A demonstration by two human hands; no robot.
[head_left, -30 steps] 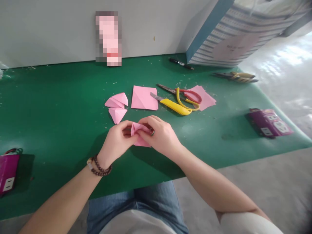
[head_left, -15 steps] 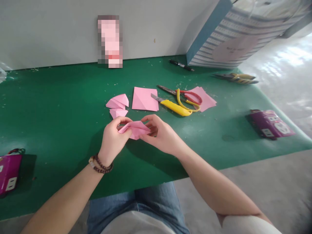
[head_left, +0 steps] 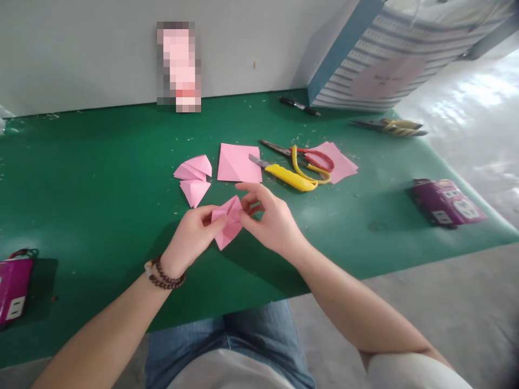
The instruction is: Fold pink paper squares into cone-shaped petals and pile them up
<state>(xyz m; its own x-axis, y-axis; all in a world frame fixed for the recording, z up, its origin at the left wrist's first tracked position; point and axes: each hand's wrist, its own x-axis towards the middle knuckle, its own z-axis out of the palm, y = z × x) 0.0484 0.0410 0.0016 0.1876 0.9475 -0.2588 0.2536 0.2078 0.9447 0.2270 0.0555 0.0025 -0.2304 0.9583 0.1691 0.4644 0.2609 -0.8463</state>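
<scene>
Between my hands, above the green table [head_left: 121, 216], is a folded piece of pink paper [head_left: 229, 229]. My left hand [head_left: 194, 232] pinches its left side, thumb on top. At its right edge, my right hand [head_left: 270, 219] closes thumb and fingertips on the paper, with the index finger raised a little. Just beyond my left hand lie pink folded paper pieces [head_left: 193, 168] with pointed ends. A flat square of pink paper [head_left: 237, 162] rests past my right hand, partly under the blade of a yellow-handled utility knife [head_left: 290, 177].
Scissors [head_left: 312, 156] with red and yellow handles lie on more pink paper [head_left: 343, 165]. Further back are a black pen [head_left: 300, 106], pliers [head_left: 389, 127] and a striped paper bag [head_left: 365, 70]. Purple boxes stand at the right [head_left: 448, 202] and left [head_left: 16, 286]. A blurred-out object leans on the wall.
The folded paper has been turned more upright, its lower corner now pointing down toward me. My left hand has dropped slightly, uncovering the lower folded piece behind it.
</scene>
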